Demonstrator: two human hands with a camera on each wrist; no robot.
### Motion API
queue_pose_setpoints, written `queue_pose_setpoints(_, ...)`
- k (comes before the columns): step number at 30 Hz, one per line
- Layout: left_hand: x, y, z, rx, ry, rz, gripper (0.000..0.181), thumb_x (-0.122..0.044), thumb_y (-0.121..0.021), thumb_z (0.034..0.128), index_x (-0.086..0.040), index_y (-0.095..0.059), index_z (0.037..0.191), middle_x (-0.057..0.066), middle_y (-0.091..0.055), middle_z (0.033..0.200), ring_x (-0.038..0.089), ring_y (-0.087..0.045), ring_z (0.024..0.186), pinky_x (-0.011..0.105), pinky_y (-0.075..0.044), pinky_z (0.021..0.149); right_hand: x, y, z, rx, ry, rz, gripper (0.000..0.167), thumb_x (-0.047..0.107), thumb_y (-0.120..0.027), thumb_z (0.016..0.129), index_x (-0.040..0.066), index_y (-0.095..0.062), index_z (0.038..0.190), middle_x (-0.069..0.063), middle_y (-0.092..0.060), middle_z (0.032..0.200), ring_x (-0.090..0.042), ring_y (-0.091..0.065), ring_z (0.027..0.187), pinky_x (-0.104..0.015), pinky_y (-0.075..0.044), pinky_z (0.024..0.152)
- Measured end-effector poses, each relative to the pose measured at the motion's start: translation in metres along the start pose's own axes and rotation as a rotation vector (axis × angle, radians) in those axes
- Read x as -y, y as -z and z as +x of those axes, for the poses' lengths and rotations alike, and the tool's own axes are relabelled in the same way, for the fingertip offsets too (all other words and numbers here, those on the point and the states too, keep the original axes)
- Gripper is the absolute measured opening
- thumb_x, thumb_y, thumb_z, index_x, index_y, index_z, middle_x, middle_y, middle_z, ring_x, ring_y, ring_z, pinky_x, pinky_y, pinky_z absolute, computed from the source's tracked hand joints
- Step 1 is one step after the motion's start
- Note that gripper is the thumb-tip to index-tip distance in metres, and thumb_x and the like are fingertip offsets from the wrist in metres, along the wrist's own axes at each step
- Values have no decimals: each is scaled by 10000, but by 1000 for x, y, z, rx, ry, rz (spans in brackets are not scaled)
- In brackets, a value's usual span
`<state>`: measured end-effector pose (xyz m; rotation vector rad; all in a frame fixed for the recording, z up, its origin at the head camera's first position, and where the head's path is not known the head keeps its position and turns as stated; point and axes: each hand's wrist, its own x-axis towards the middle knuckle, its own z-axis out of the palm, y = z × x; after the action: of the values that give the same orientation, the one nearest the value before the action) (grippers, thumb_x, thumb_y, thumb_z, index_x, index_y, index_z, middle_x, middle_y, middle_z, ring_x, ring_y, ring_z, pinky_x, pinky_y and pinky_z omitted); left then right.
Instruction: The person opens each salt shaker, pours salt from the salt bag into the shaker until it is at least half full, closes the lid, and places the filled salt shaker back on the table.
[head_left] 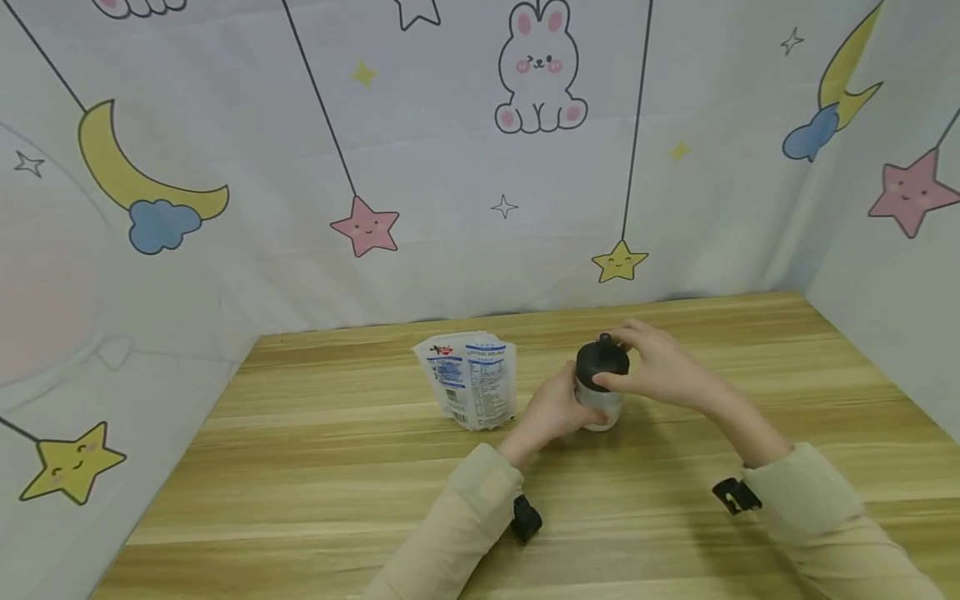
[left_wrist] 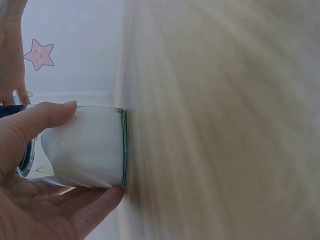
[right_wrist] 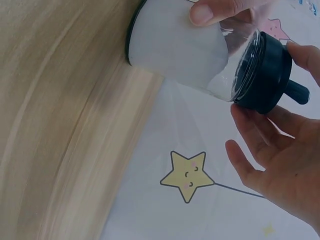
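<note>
A clear glass jar (left_wrist: 92,145) filled most of the way with a white substance stands upright on the wooden table. Around its body curl the fingers and thumb of my left hand (head_left: 553,408). On top sits a black lid (right_wrist: 267,72) with a small knob or spout poking out. My right hand (head_left: 660,362) grips this lid by its rim, thumb on the near side and fingers on the far side. Left of the jar stands a white printed plastic pouch (head_left: 474,383), touched by neither hand.
The wooden table (head_left: 315,483) runs back to a white curtain (head_left: 450,150) printed with stars, moons and a rabbit. Curtain also hangs along the left and right sides. A black strap device (head_left: 737,496) is on the right sleeve, another (head_left: 526,518) on the left.
</note>
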<state>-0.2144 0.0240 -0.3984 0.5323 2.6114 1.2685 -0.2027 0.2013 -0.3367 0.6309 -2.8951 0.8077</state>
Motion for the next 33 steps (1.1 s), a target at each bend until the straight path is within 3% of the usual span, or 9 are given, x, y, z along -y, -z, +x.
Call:
queue_pose_setpoints(6, 1, 0, 1, 4, 3, -19, 688, -247, -811, 755, -121, -472, 1339, 90, -622, 1263, 254, -608, 1124, 380, -505, 904, 4, -3, -1, -32, -54, 6, 660, 468, -745, 794, 19, -570, 1246, -128, -587, 1176, -309, -571, 1094, -517, -462, 915)
queue_pose_setpoints(17, 0, 2, 0, 10, 13, -23, 694, -262, -806, 755, -133, -465, 1346, 85, -616, 1270, 251, -606, 1118, 371, -508, 883, 15, -8, -2, -117, -115, -76, 612, 495, -745, 780, 31, -603, 1153, -119, -606, 1058, -260, -589, 919, -407, -485, 758)
queue_pose_setpoints(21, 0, 1, 1, 8, 12, -19, 684, -251, -807, 756, -124, -474, 1339, 88, -615, 1279, 258, -603, 1137, 387, -505, 902, 11, -8, -3, -116, -115, -50, 707, 569, -730, 761, 44, -578, 1210, -125, -609, 1105, -272, -594, 964, -415, -480, 770)
queue_pose_setpoints(26, -1, 0, 3, 4, 27, -4, 674, -222, -813, 752, -118, -484, 1331, 89, -607, 1311, 268, -587, 1187, 416, -490, 949, 1, -9, -5, -48, -69, 81, 842, 513, -743, 779, 58, -424, 1412, -168, -519, 1355, -349, -513, 1219, -578, -421, 956)
queue_pose_setpoints(30, 0, -1, 4, -2, 33, 10, 694, -220, -815, 748, -119, -474, 1344, 93, -608, 1309, 270, -593, 1175, 413, -496, 936, -4, -10, -5, 0, 15, 159, 814, 389, -702, 861, 64, -301, 1491, -196, -428, 1457, -395, -422, 1315, -666, -317, 1026)
queue_pose_setpoints(33, 0, -1, 4, -1, 28, 4, 703, -223, -810, 752, -117, -465, 1356, 97, -610, 1303, 269, -600, 1157, 407, -503, 917, -4, -11, -6, 1, 66, 189, 729, 283, -650, 915, 55, -277, 1499, -199, -421, 1460, -404, -412, 1315, -681, -305, 1021)
